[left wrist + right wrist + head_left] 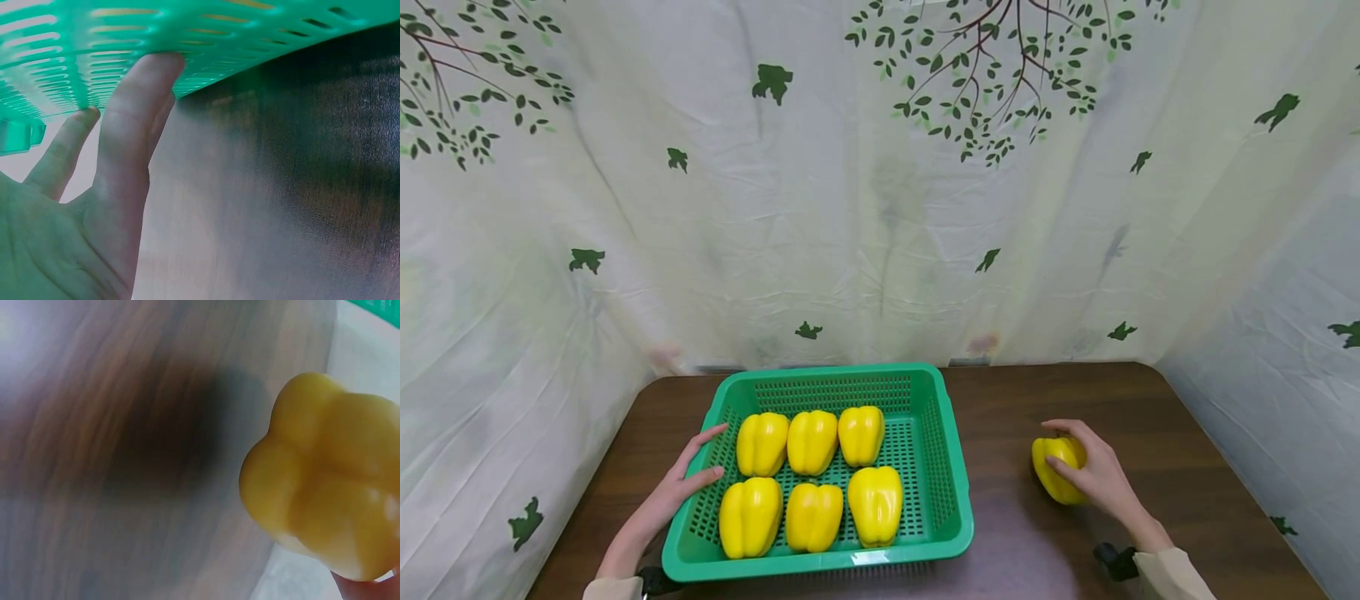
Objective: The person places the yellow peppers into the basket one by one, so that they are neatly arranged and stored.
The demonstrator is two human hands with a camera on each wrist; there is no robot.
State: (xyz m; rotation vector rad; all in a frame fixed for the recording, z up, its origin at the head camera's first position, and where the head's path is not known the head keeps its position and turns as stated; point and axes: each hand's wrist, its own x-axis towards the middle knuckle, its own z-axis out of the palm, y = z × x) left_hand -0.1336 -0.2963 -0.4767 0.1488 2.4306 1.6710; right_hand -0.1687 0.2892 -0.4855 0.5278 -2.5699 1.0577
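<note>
A green plastic basket point(957, 500) with slotted walls stands on the table, and several yellow bell peppers point(812, 442) lie inside it in two rows. My left hand point(662, 492) is at the basket's left side, its fairly straight fingers and thumb touching that wall; the left wrist view shows the fingertips against the slotted outside. To the right of the basket, my right hand point(1101, 475) grips another yellow bell pepper point(1060, 471) between thumb and fingers. In the right wrist view this pepper's lobed end point(331, 481) shows, and its dark shadow falls on the wood.
The dark brown wooden table point(1000, 417) has its back edge close to a whitish curtain point(880, 250) printed with leaves and branches. That cloth also hangs at the left and right sides. Inside the basket, bare mesh floor shows right of the peppers.
</note>
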